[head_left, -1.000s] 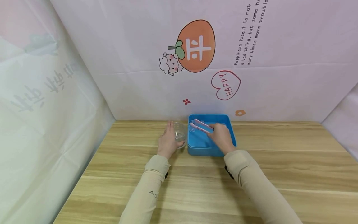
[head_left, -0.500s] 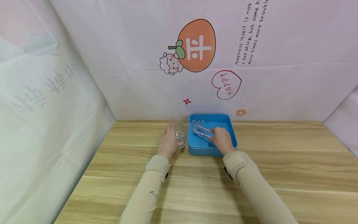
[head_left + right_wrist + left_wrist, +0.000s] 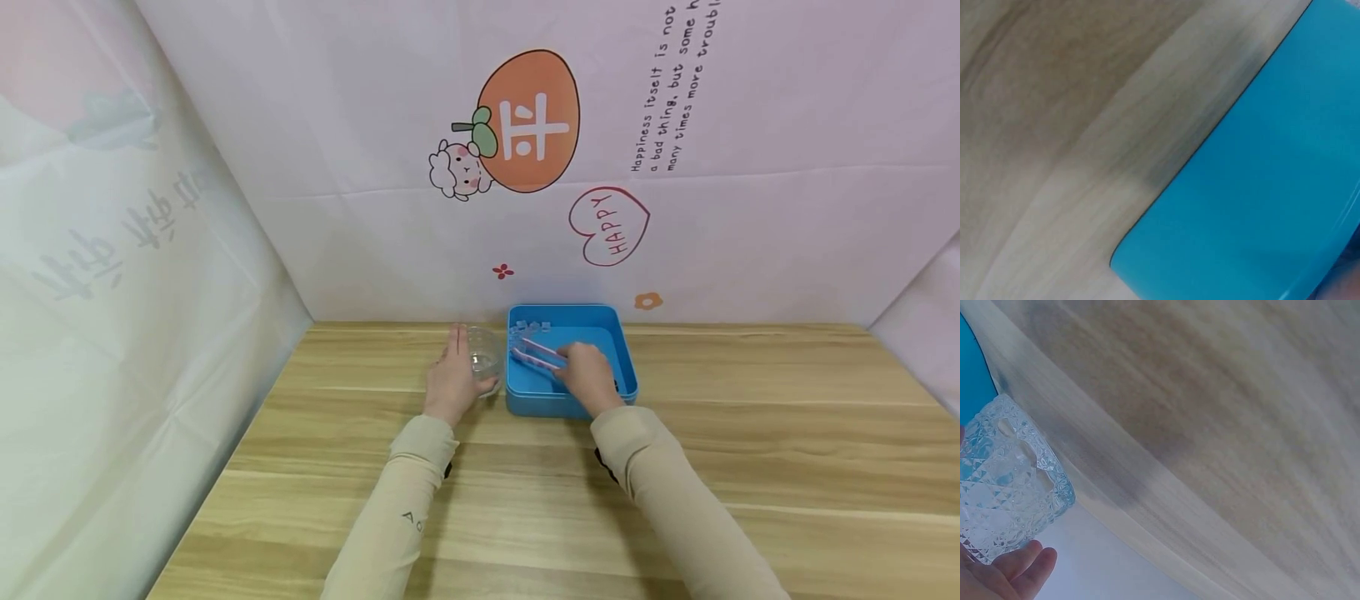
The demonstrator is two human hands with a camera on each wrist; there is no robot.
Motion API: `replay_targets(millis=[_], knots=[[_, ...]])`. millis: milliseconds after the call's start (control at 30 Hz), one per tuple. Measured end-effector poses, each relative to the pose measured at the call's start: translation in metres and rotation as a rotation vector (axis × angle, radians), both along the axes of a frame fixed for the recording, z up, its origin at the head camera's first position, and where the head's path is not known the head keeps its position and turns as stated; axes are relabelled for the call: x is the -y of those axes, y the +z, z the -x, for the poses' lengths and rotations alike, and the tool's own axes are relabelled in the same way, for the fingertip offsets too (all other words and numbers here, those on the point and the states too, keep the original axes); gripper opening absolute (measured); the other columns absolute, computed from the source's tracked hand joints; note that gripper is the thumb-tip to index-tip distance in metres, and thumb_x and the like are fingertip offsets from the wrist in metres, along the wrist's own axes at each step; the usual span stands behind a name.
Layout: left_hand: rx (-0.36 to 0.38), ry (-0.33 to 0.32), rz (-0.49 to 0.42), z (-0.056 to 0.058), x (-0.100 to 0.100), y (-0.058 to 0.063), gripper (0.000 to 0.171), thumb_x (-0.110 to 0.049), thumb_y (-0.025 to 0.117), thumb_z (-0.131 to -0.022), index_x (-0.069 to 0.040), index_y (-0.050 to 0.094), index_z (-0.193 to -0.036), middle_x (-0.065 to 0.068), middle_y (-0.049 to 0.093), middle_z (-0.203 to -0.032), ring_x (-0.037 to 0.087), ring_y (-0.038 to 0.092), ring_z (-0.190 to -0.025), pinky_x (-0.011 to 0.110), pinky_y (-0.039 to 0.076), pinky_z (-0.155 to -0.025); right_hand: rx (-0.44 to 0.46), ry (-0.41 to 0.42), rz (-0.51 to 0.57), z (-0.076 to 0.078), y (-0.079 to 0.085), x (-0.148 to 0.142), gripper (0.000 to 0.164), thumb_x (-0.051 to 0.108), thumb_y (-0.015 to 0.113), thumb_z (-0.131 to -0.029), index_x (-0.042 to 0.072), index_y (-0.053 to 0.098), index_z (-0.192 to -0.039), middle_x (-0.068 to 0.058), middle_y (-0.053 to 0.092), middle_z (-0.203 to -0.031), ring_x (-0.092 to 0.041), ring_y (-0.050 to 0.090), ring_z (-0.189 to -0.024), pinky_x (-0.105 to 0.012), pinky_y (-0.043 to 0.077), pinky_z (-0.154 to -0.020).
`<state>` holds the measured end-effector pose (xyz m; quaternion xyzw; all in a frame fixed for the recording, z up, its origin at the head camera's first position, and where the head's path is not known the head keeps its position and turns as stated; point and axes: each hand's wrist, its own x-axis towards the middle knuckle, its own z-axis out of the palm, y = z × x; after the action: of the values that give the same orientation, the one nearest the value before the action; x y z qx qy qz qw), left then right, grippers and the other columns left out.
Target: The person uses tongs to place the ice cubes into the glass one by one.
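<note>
My left hand (image 3: 452, 379) holds a clear cut-glass cup (image 3: 486, 358) from its left side, thumb at the near side and fingers toward the back. In the left wrist view the cup's faceted wall (image 3: 1007, 487) and some fingertips (image 3: 1035, 569) show. To the right of the cup stands a shallow blue box (image 3: 570, 406). Over it my right hand (image 3: 588, 375) grips pink tongs (image 3: 538, 361), whose tips point left among small clear cubes (image 3: 534, 327) in the box's back left corner. I cannot tell whether the tips pinch a cube.
The wooden table (image 3: 750, 433) ends at a white printed cloth (image 3: 375, 250) close behind the box and cup. Another cloth hangs along the left side. In the right wrist view the box's outer wall (image 3: 1241, 181) fills the lower right.
The tongs have moved from the box's back left edge down into the box, then slightly left among the cubes. The left hand and the cup stay in place.
</note>
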<state>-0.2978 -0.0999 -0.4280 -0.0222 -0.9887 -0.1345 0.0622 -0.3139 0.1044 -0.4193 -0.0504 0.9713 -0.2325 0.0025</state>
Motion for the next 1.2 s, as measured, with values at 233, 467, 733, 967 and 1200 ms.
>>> replay_targets(millis=[233,467,733,967,1200], knots=[[-0.009,0.0,-0.006,-0.001,-0.001,0.0,0.104,-0.05,0.074,-0.078,-0.001,0.018,-0.151,0.014,0.024,-0.158,0.031,0.055,-0.124,0.043,0.054,-0.089,-0.019,0.011,-0.004,-0.003,0.0,0.0,0.031,0.01,0.067,-0.088,-0.002,0.067,-0.116,-0.021,0.068,-0.114,-0.033,0.065,-0.101,-0.045,0.055,-0.085],[-0.015,-0.002,-0.003,-0.001,-0.001,0.0,0.103,-0.049,0.074,-0.078,-0.001,0.019,-0.151,0.015,0.025,-0.158,0.031,0.056,-0.122,0.043,0.055,-0.087,-0.003,-0.005,0.02,-0.004,0.001,-0.003,0.032,0.01,0.067,-0.088,-0.001,0.066,-0.118,-0.02,0.068,-0.114,-0.032,0.065,-0.097,-0.044,0.055,-0.084],[-0.035,-0.002,0.012,-0.001,-0.002,0.003,0.103,-0.05,0.075,-0.077,-0.001,0.022,-0.15,0.015,0.026,-0.157,0.031,0.057,-0.121,0.042,0.056,-0.083,-0.013,-0.007,0.037,-0.004,0.004,-0.011,0.033,0.01,0.066,-0.088,-0.002,0.065,-0.119,-0.022,0.067,-0.116,-0.033,0.066,-0.098,-0.045,0.056,-0.083],[-0.036,-0.005,0.004,-0.002,-0.002,0.003,0.103,-0.049,0.075,-0.077,-0.001,0.022,-0.15,0.015,0.027,-0.157,0.031,0.058,-0.12,0.041,0.056,-0.081,-0.051,-0.012,0.042,-0.005,0.011,-0.019,0.032,0.009,0.065,-0.089,-0.002,0.066,-0.118,-0.023,0.067,-0.115,-0.034,0.067,-0.094,-0.044,0.057,-0.079],[-0.023,-0.002,0.001,-0.002,-0.001,0.002,0.103,-0.049,0.075,-0.077,-0.001,0.021,-0.15,0.015,0.026,-0.157,0.031,0.059,-0.118,0.04,0.057,-0.081,-0.108,-0.009,0.057,-0.004,0.017,-0.028,0.032,0.008,0.066,-0.088,-0.004,0.066,-0.117,-0.025,0.068,-0.112,-0.033,0.065,-0.09,-0.04,0.057,-0.076]])
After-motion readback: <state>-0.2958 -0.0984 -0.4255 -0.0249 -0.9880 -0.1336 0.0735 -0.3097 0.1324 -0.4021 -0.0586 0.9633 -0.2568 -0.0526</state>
